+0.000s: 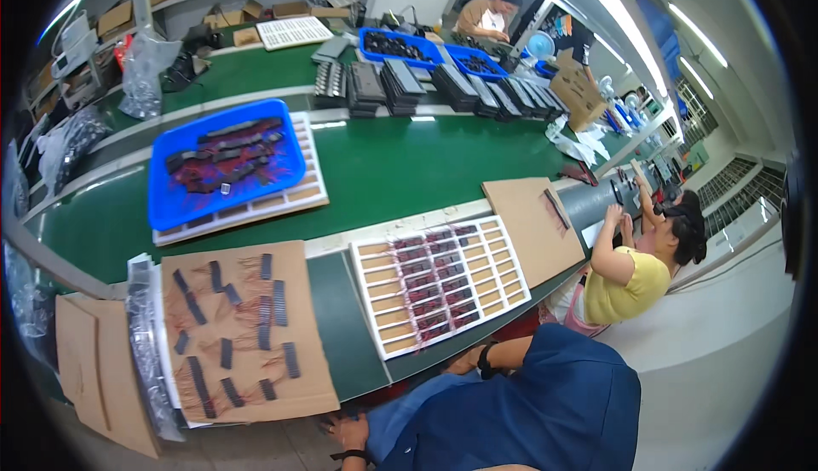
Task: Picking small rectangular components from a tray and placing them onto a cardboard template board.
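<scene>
My left hand (348, 431) rests against my jeans at the lower edge, its fingers spread and holding nothing. Lying on my thigh under the bench edge, my right hand (467, 359) has a dark band at its wrist; the fingers look stretched out, partly in shadow, with nothing seen in them. In front of me a cardboard sheet (311, 390) carries several dark rectangular parts with thin red wires (227, 353). To its right, a white grid tray (368, 305) holds rows of similar wired parts (436, 277) in its middle columns. Neither hand touches these.
A blue tray (294, 154) of wired parts sits on another white grid on the green bench (400, 160). Behind are stacks of dark flat cases (400, 79) and blue bins (366, 43). A co-worker in yellow (626, 279) works at the right; another person (490, 17) sits beyond.
</scene>
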Motion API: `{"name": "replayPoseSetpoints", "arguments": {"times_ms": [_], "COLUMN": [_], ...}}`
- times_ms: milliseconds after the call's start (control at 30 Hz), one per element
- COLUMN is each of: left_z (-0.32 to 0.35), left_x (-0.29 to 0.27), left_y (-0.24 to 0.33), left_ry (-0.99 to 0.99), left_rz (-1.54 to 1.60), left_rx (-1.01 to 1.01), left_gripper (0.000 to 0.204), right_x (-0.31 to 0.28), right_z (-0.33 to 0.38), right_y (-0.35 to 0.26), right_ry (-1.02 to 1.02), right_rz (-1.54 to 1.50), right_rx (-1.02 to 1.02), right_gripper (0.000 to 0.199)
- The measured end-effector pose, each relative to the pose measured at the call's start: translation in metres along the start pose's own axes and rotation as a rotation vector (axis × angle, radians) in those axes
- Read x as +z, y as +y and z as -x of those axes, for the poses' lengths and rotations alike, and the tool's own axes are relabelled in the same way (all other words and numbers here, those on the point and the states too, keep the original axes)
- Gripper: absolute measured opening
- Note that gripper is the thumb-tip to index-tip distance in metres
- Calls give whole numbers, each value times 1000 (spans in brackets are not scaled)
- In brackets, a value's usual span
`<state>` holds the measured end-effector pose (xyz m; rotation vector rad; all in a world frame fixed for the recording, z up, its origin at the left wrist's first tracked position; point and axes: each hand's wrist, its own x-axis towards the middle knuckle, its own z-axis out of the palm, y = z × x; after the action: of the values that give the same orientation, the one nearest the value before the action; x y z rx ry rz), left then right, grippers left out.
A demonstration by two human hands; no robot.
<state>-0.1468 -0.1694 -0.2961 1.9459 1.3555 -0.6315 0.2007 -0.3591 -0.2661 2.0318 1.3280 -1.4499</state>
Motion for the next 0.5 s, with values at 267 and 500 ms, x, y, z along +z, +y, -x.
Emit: {"name": "replayPoseSetpoints", "arguments": {"times_ms": [267,500], "left_z": [-53,-106], "left_x": [94,50], "left_y": [-16,-17], "left_ry": [408,172], "left_rz": [-380,-237], "left_rx": [74,244], "left_gripper": [87,76], "right_x": [9,1], "right_z": [3,32], "right_y": [38,40], "right_ry": [193,377], "right_rz": [-237,-192], "right_rx": [-127,-183], "right_gripper": [60,58]}}
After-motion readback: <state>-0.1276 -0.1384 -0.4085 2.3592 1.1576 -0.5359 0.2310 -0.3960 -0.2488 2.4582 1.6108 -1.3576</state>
